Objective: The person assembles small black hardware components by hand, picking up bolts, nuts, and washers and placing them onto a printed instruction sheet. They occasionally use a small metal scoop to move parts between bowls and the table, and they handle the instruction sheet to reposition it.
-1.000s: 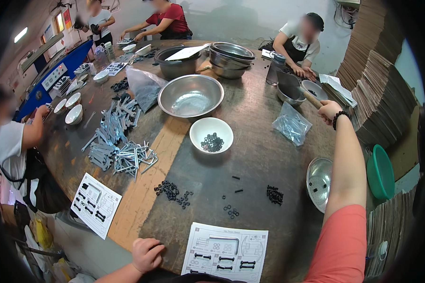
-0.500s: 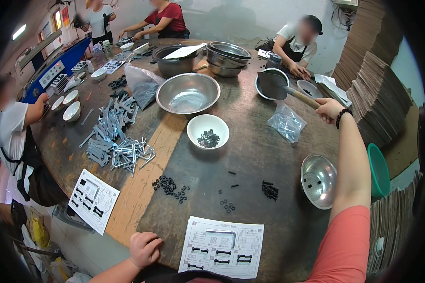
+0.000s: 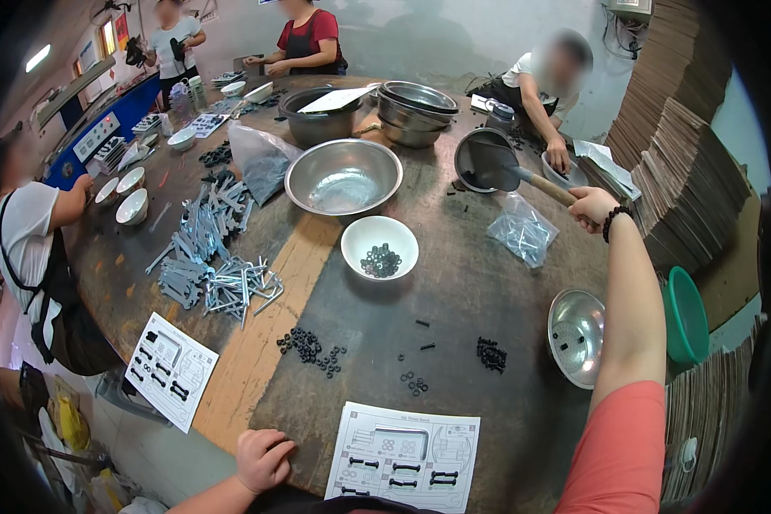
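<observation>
My right hand (image 3: 593, 208) is closed around the wooden handle of a small shovel (image 3: 493, 164). Its dark metal blade reaches into the mouth of a metal bowl (image 3: 480, 137) at the far right, which leans toward me. A few small black screws (image 3: 456, 206) lie beside that bowl. On the near table edge rests my left hand (image 3: 264, 460), its fingers curled with nothing visible in them. Right of it lies a printed sheet (image 3: 360, 478) with pictured parts. Beyond the sheet are loose black nuts (image 3: 415, 383), a heap of nuts (image 3: 304, 344) and a pile of black screws (image 3: 491, 353).
A white bowl (image 3: 405, 233) of black nuts stands mid-table, before a wide steel bowl (image 3: 377, 158). Flat wrenches (image 3: 206, 214) and hex keys (image 3: 253, 287) lie left. A clear bag (image 3: 522, 233) and perforated bowl (image 3: 587, 364) are right. Co-workers sit around; one reaches into a bowl (image 3: 574, 177).
The far-right metal bowl has tipped toward me, and screws now show beside it. My shovel has shifted slightly. A co-worker's hand has moved into the small bowl. My left hand stays put.
</observation>
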A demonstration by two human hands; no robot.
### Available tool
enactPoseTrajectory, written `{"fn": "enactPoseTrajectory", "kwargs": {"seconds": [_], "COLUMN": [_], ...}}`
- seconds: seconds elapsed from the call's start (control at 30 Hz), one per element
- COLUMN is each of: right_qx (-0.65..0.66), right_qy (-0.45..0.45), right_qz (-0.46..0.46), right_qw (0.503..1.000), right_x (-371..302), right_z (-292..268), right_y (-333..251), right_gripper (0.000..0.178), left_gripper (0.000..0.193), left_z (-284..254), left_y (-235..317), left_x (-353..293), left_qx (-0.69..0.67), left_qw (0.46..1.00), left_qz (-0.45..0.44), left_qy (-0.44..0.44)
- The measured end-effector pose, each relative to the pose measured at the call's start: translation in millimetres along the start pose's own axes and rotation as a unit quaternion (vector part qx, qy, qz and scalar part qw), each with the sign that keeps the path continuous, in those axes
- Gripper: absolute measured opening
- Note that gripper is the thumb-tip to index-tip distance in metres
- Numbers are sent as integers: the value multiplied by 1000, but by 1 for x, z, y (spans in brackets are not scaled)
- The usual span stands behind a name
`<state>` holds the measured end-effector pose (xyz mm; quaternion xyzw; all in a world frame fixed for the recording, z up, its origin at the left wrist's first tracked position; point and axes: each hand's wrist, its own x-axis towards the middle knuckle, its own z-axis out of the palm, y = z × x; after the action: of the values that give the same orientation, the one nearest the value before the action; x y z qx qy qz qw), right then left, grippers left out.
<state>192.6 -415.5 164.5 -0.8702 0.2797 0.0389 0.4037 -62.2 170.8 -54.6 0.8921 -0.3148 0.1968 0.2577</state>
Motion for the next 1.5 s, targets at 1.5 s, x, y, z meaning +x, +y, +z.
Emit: {"fn": "enactPoseTrajectory", "kwargs": {"seconds": [1.5], "right_qx": [404], "right_qy": [-114], "right_qz": [98], "right_qw": [902], "right_x": [17], "right_z": [51], "right_y": [62], "right_gripper": [21], "left_gripper": [29], "left_z": [1], "left_y": [1], "left_x": [0], "left_qx": [15], "left_qw": [1000], "left_qz": [-4], "left_qy": [-14]}}
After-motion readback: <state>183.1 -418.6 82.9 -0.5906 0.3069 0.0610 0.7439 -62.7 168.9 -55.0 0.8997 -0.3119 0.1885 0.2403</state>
